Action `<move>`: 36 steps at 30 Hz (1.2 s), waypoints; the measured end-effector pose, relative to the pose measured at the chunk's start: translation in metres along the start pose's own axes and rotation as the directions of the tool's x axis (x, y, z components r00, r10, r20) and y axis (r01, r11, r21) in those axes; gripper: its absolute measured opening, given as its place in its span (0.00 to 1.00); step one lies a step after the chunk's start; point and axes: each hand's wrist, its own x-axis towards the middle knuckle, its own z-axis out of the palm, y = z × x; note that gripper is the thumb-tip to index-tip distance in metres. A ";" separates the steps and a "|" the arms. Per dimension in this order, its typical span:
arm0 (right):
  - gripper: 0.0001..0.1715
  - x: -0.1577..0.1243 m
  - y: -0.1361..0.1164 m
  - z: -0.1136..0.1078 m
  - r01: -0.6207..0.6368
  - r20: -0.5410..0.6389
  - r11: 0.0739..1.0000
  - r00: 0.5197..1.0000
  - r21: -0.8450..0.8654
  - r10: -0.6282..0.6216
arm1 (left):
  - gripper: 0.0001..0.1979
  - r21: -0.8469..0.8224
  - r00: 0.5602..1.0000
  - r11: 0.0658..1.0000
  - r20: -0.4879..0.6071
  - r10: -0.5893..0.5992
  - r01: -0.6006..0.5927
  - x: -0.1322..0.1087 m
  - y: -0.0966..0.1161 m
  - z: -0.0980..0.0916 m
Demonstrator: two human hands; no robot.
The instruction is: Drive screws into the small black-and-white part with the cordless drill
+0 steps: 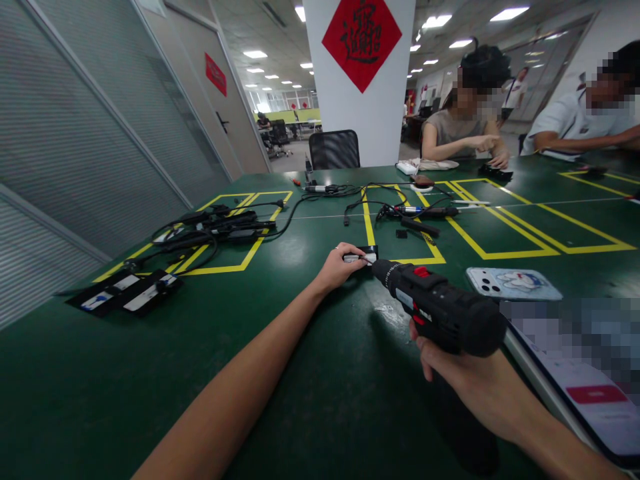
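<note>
My right hand (465,380) is wrapped around the handle of a black cordless drill (440,307) with red switches. The drill's chuck points forward and left, and its thin bit reaches a small black-and-white block (369,256) on the green table. Whether the bit touches the block or a screw in it is too small to tell. My left hand (340,267) is closed on the block's left end and steadies it against the tabletop. Part of the block is hidden behind my fingers. Just beyond lies a small black piece (401,234).
On the left lie black cables and adapters (235,227) and flat black pieces with white labels (125,290). A pen-like tool (425,211) with cords lies ahead. A phone (515,283) and a tablet-like screen (575,380) sit at right. Two people sit across at the far right.
</note>
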 end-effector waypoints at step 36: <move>0.09 0.000 0.003 0.001 0.003 -0.018 1.000 1.000 0.013 -0.003 | 0.08 -0.002 1.000 1.000 -0.005 -0.014 0.014 0.000 0.001 0.001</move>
